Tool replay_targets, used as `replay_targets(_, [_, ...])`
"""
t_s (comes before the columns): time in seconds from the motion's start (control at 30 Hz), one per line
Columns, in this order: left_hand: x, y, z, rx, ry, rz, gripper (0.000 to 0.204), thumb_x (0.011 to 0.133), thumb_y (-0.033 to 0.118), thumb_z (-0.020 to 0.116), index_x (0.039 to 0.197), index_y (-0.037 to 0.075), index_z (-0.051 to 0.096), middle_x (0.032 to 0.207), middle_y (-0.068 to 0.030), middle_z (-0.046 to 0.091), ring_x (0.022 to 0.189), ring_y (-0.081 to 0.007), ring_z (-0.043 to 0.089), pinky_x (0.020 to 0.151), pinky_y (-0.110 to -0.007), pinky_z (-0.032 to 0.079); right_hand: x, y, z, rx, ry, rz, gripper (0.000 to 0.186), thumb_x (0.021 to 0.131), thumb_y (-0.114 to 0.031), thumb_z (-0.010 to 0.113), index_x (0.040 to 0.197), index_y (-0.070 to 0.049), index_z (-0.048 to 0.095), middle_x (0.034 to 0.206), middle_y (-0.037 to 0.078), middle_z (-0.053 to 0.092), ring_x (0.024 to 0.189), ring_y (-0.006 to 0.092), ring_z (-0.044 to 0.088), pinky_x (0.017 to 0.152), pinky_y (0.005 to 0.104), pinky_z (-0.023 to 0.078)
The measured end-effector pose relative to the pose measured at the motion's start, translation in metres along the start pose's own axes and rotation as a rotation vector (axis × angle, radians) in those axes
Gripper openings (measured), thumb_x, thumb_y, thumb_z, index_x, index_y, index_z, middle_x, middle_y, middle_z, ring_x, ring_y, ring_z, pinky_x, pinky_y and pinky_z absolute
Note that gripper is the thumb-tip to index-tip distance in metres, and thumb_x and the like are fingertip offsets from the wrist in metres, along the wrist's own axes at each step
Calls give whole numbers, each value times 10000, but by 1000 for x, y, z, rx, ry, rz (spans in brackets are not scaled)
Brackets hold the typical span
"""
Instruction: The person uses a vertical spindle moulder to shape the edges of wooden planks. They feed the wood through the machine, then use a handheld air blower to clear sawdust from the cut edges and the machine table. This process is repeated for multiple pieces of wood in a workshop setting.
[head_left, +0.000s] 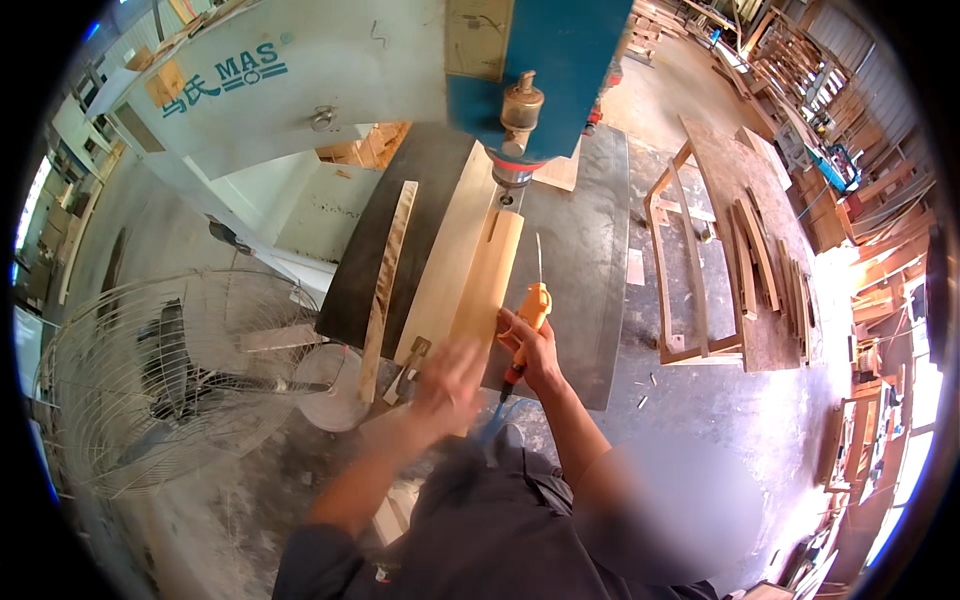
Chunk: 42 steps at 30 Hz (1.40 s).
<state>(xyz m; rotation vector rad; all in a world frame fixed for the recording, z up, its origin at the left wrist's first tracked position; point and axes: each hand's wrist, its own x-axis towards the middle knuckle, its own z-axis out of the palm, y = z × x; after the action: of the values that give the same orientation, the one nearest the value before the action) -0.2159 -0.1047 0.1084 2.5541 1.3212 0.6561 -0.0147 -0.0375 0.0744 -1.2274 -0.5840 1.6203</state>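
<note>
A pale board with a slot (485,265) lies on a longer light plank (439,270) on the dark metal machine table (580,340), under the drill head (512,170) of a teal and white machine. My right hand (530,350) grips an orange air blow gun (536,305) with a thin metal nozzle pointing forward and a blue hose below. My left hand (448,385) is motion-blurred at the near end of the slotted board; I cannot tell whether it holds it. A narrow strip of wood (390,280) and a metal clamp-like piece (415,360) lie to the left.
A wire-caged fan (170,380) stands at the lower left beside a pale bucket (330,390). On the right is a wooden bench (755,190) with loose strips on it and a frame beside it. Timber stacks (790,70) line the right wall.
</note>
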Motion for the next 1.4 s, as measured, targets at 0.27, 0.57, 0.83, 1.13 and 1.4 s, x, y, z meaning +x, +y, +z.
replay_targets(0.27, [-41, 18, 26, 146, -214, -31, 893, 733, 257, 796, 1497, -77, 477, 1604, -299, 400, 1526, -462, 351, 1283, -546, 248, 30, 4, -1, -148, 2, -91, 327, 1072, -297, 613, 1284, -62, 529, 978, 77, 715, 868, 140, 691, 808, 311, 581])
replay_targets(0.57, [-36, 27, 37, 186, -115, -80, 763, 715, 72, 626, 1456, -83, 525, 1581, -297, 443, 1498, -479, 394, 1266, -558, 286, 18, -11, -3, -701, 28, -285, 551, 1018, -348, 545, 1416, 29, 494, 982, 265, 750, 922, 414, 749, 855, 490, 571])
replay_targets(0.83, [-35, 18, 42, 153, -68, -68, 756, 723, 69, 616, 1463, -58, 528, 1592, -279, 447, 1510, -463, 390, 1271, -549, 287, 29, -13, 13, -597, 36, -143, 350, 981, -211, 546, 1201, 61, 548, 736, 144, 712, 603, 235, 719, 580, 371, 580])
replay_targets(1.13, [-37, 7, 22, 12, -161, 9, 890, 749, 267, 817, 1492, -75, 466, 1608, -305, 398, 1534, -476, 337, 1287, -539, 258, 33, 12, 17, -404, 48, -241, 258, 976, -154, 603, 1124, 53, 554, 873, 100, 675, 715, 188, 713, 642, 329, 576])
replay_targets(1.4, [-47, -1, 44, 84, -43, 49, 830, 807, 334, 756, 1459, -109, 495, 1594, -334, 397, 1522, -498, 338, 1288, -563, 246, 49, 0, 16, -453, 94, -239, 324, 997, -181, 601, 1202, 61, 538, 852, 130, 684, 734, 222, 751, 644, 360, 615])
